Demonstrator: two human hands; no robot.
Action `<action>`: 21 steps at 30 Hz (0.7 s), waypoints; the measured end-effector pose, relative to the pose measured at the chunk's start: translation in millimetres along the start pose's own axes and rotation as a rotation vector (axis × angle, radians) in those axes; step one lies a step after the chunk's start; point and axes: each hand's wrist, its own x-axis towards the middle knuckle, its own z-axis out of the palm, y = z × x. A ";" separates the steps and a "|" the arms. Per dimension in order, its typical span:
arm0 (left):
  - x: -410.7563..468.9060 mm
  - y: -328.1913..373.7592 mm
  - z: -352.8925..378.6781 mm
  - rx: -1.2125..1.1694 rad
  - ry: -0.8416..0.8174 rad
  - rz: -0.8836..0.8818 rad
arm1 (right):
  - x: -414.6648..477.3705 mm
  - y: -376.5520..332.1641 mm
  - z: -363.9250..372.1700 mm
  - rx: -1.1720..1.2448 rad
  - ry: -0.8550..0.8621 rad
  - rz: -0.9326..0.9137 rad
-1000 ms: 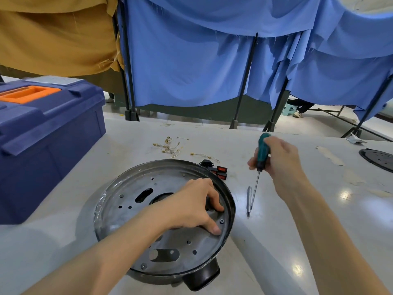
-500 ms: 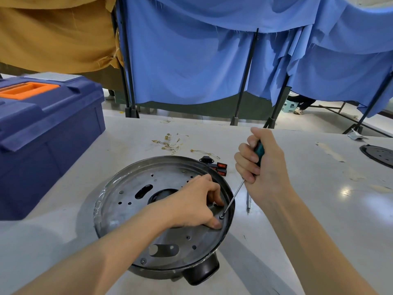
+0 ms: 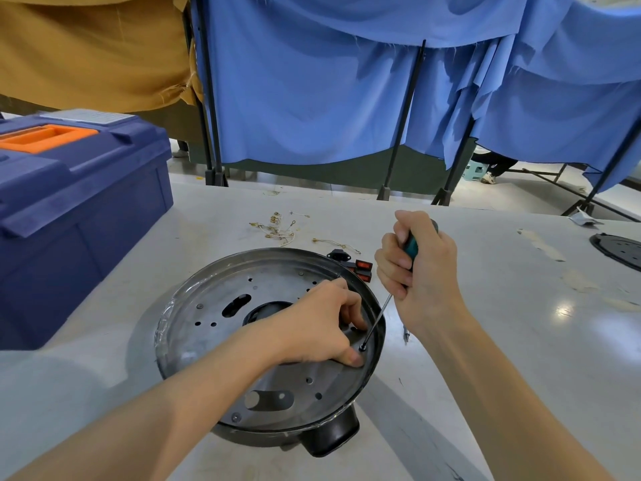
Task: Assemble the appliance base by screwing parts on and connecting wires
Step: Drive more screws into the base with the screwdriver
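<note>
The appliance base (image 3: pixel 329 439) lies upside down on the white table, its round perforated metal plate (image 3: pixel 222 328) facing up. My left hand (image 3: pixel 312 328) rests on the plate's right side with curled fingers, and its thumb presses flat beside a small screw (image 3: pixel 362 348) near the rim. My right hand (image 3: pixel 419 272) grips the teal handle of a screwdriver (image 3: pixel 412 246). The thin shaft slants down to the left and its tip sits on that screw.
A large blue toolbox (image 3: pixel 76 210) with an orange handle fills the left. Loose wires with ring terminals (image 3: pixel 277 227) and red-and-black switches (image 3: pixel 362 269) lie behind the base. A slim metal tool (image 3: pixel 405 333) lies by my right wrist. A black disc (image 3: pixel 621 251) sits far right.
My right hand brought the screwdriver from above the table down and left, and its tip now sits on the screw by my left thumb. My left hand stayed on the plate.
</note>
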 end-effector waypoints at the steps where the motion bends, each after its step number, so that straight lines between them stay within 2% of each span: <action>1: 0.1 -0.1 0.0 -0.003 0.000 0.000 | -0.4 -0.3 -0.6 0.008 -0.032 0.008; 4: 0.0 -0.6 -0.3 -0.004 0.003 0.000 | -4.4 -1.6 -2.4 0.052 -0.225 0.028; 6: -0.2 -1.0 -0.5 -0.006 0.008 0.001 | -7.2 -3.2 -4.7 -0.006 -0.330 -0.015; 9: 0.2 -0.7 -0.4 -0.004 0.013 0.005 | -10.3 -12.6 -9.7 -0.098 -0.422 -0.065; 13: -0.2 -1.0 -0.3 -0.030 0.014 -0.003 | -17.4 -27.3 -18.0 -0.070 -0.488 -0.083; 16: -0.7 -0.2 0.1 -0.043 0.013 -0.007 | -27.6 -24.9 -14.5 -0.072 -0.398 -0.127; 21: -0.9 3.0 -0.1 -0.072 0.018 -0.030 | -45.3 -15.5 1.3 -0.343 -0.091 -0.443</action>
